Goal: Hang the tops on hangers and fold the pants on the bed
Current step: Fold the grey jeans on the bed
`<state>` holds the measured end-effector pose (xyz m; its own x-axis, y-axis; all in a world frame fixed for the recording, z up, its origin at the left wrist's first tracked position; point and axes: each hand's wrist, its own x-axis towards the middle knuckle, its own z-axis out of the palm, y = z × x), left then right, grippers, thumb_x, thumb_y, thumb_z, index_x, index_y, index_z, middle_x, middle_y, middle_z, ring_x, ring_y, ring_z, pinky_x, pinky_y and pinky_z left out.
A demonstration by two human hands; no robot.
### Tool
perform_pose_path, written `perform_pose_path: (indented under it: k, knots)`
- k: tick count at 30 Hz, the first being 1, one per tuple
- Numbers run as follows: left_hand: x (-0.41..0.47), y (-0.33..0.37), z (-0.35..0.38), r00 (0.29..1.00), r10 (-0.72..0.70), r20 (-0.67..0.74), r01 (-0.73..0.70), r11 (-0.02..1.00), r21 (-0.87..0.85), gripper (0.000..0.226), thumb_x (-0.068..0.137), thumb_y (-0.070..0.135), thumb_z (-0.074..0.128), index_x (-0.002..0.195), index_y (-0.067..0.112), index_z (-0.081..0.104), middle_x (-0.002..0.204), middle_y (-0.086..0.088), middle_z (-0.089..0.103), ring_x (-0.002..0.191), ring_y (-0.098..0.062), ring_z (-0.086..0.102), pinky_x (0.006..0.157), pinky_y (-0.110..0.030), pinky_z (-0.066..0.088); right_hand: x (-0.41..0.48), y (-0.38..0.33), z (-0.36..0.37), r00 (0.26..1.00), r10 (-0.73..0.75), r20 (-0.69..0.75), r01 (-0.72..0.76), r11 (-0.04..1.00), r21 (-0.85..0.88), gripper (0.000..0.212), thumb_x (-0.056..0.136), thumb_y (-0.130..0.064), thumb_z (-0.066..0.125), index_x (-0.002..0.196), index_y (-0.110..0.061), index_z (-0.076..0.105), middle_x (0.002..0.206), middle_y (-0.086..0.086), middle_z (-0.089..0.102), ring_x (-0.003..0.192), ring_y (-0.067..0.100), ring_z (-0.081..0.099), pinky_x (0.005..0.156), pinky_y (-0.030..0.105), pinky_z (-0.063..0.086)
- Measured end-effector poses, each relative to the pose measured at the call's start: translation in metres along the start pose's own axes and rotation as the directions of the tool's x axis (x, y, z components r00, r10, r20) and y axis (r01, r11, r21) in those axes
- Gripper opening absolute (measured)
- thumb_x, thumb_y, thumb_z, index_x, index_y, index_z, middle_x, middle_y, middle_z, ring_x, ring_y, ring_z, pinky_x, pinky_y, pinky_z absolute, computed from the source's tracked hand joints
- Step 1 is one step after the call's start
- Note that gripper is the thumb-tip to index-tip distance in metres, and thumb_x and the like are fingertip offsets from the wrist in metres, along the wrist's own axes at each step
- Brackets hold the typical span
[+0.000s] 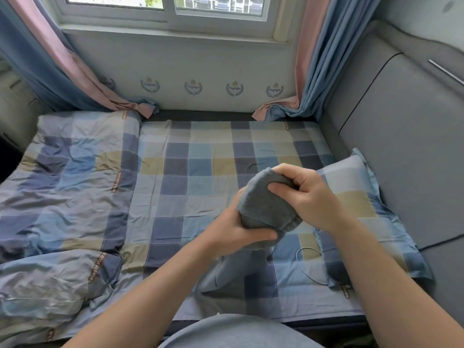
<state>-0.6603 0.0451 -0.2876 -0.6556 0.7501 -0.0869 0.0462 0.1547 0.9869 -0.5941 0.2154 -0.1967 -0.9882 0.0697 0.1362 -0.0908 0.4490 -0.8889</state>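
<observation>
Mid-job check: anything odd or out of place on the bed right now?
A thin cable loops loose on the sheet beside the pillow, just under the garment that the left hand and right hand grip. It is not laundry and might snag. The duvet lies rumpled at the left.

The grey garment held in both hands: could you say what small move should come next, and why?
Probably draw the hands apart to open it: the left hand and right hand grip the grey garment bunched above the bed, so its kind cannot be told.
</observation>
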Motion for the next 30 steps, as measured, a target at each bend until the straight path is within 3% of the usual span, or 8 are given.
perform_pose_path:
  k: [6, 9, 11, 14, 16, 20, 24, 30]
  knots:
    - [0.015, 0.024, -0.005, 0.965, 0.084, -0.247, -0.089, 0.996, -0.012, 0.011, 0.093, 0.017, 0.07, 0.103, 0.017, 0.075, 0.094, 0.0, 0.078, 0.094, -0.02, 0.073, 0.085, -0.042, 0.059, 0.004, 0.012, 0.001, 0.988, 0.086, -0.13, -0.044, 0.954, 0.296, 0.033, 0.096, -0.006, 0.063, 0.126, -0.019, 0.062, 0.114, 0.003, 0.069, 0.109, 0.019, 0.065, 0.09, 0.032, 0.055]
    - [0.018, 0.043, -0.013, 0.944, 0.029, -0.327, -0.074, 0.989, -0.126, 0.007, 0.095, 0.01, 0.067, 0.097, 0.009, 0.073, 0.088, -0.005, 0.077, 0.087, -0.021, 0.073, 0.078, -0.034, 0.06, 0.002, 0.03, 0.008, 0.984, 0.171, -0.056, -0.112, 0.826, 0.553, 0.058, 0.09, -0.025, 0.065, 0.144, -0.031, 0.046, 0.135, 0.001, 0.06, 0.124, 0.02, 0.06, 0.097, 0.036, 0.052]
    - [0.02, 0.054, -0.019, 0.923, -0.072, -0.378, -0.034, 0.964, -0.265, 0.011, 0.096, 0.014, 0.066, 0.097, 0.004, 0.071, 0.082, -0.008, 0.076, 0.081, -0.021, 0.073, 0.076, -0.033, 0.06, -0.001, 0.045, 0.016, 0.983, 0.182, 0.001, -0.148, 0.795, 0.589, 0.073, 0.087, -0.04, 0.069, 0.151, -0.033, 0.034, 0.144, -0.004, 0.055, 0.134, 0.016, 0.052, 0.107, 0.036, 0.043]
    - [0.027, 0.067, -0.029, 0.901, -0.209, -0.381, -0.015, 0.862, -0.506, 0.017, 0.098, 0.02, 0.064, 0.104, 0.005, 0.07, 0.096, -0.012, 0.077, 0.094, -0.027, 0.074, 0.083, -0.042, 0.061, -0.006, 0.066, 0.038, 0.959, 0.253, 0.127, -0.278, 0.756, 0.592, 0.091, 0.077, -0.057, 0.077, 0.151, -0.033, 0.031, 0.15, -0.006, 0.05, 0.138, 0.016, 0.048, 0.111, 0.038, 0.04]
    - [0.032, 0.074, -0.036, 0.907, -0.24, -0.347, -0.004, 0.817, -0.577, 0.014, 0.1, 0.02, 0.06, 0.103, 0.009, 0.069, 0.09, -0.006, 0.078, 0.086, -0.021, 0.075, 0.077, -0.038, 0.062, -0.006, 0.071, 0.055, 0.921, 0.335, 0.199, -0.389, 0.773, 0.501, 0.078, 0.072, -0.048, 0.08, 0.14, -0.031, 0.047, 0.134, -0.013, 0.064, 0.126, 0.011, 0.058, 0.102, 0.031, 0.047]
    - [0.04, 0.083, -0.049, 0.889, -0.305, -0.343, 0.044, 0.8, -0.598, 0.019, 0.101, 0.023, 0.058, 0.111, 0.009, 0.068, 0.096, -0.008, 0.077, 0.088, -0.021, 0.075, 0.072, -0.036, 0.061, 0.004, 0.082, 0.073, 0.883, 0.443, 0.158, -0.47, 0.826, 0.31, 0.01, 0.092, -0.023, 0.072, 0.1, -0.028, 0.068, 0.094, -0.016, 0.076, 0.103, 0.013, 0.068, 0.085, 0.024, 0.053]
    - [0.043, 0.08, -0.07, 0.862, -0.411, -0.298, 0.104, 0.717, -0.689, 0.044, 0.1, 0.042, 0.056, 0.124, 0.007, 0.065, 0.115, -0.015, 0.073, 0.106, -0.03, 0.071, 0.094, -0.044, 0.056, 0.006, 0.081, 0.07, 0.866, 0.485, 0.121, -0.5, 0.84, 0.213, 0.006, 0.097, -0.025, 0.066, 0.093, -0.023, 0.07, 0.097, -0.005, 0.075, 0.1, 0.018, 0.069, 0.096, 0.043, 0.055]
    - [0.033, 0.054, -0.082, 0.941, -0.267, -0.209, 0.05, 0.719, -0.693, 0.078, 0.097, 0.069, 0.029, 0.137, 0.009, 0.058, 0.13, -0.013, 0.066, 0.121, -0.03, 0.06, 0.104, -0.044, 0.045, 0.007, 0.061, 0.063, 0.919, 0.392, 0.034, -0.382, 0.868, 0.318, 0.01, 0.095, -0.015, 0.067, 0.097, -0.007, 0.073, 0.096, 0.006, 0.076, 0.092, 0.015, 0.072, 0.085, 0.034, 0.059]
